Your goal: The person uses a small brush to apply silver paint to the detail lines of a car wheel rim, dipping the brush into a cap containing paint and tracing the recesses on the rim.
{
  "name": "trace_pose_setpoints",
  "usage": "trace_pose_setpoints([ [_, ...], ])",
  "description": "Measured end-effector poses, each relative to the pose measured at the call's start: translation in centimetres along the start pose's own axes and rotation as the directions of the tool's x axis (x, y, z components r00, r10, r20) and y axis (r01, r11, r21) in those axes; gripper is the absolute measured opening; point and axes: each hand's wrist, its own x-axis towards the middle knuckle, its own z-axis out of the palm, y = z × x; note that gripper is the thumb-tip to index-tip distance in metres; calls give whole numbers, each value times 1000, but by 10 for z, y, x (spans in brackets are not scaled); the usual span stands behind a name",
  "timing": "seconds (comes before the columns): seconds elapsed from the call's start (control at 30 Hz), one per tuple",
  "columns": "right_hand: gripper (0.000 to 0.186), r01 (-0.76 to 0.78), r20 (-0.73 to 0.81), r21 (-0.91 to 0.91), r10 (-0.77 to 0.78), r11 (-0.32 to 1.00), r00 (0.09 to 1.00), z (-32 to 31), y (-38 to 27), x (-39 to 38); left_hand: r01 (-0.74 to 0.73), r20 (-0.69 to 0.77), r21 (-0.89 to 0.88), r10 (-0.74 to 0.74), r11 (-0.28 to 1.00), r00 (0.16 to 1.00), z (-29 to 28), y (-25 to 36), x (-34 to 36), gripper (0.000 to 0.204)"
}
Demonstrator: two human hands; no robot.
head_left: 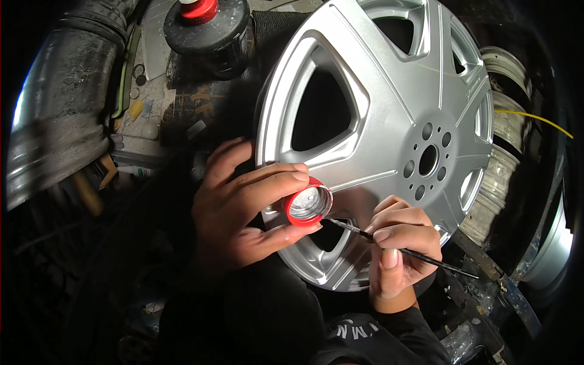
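A large silver alloy wheel [389, 79] with wide spokes lies face up beneath both hands. My left hand [237, 207] grips a small red cap [308, 204] between fingers and thumb; silvery liquid shows inside it. My right hand [401, 243] is closed round a thin black paintbrush [444, 265], whose silver-coated tip is at the lower right rim of the cap.
A dark container with a red top [204, 42] stands upper left on a cluttered bench [149, 128], beside a big dark metal cylinder [61, 109]. Stacked rims [499, 121] are at the right, with a thin yellow strip [535, 116] and a dirty metal frame [493, 271].
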Motion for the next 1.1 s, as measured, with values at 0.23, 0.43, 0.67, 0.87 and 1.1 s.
trace_pose_setpoints([
  [0.23,13,34,88,-69,-27,997,996,-1,5,0,-25,-15,-35,25,999,1000,0,-5,-1,67],
  [0.43,13,51,78,-78,-45,996,996,-1,5,-1,-19,-45,-52,16,998,999,2,-5,-2,68],
  [0.67,15,-7,53,-17,8,1000,999,-2,3,-2,64,-116,-115,-78,991,990,7,-2,-6,57],
  [0.87,14,-13,34,23,13,1000,999,-5,10,-1,96,-124,-143,-114,985,986,8,1,-7,58],
  [1.1,15,-347,-56,405,402,846,914,-20,13,-1,70,13,-177,-69,982,998,-1,-4,-6,69],
])
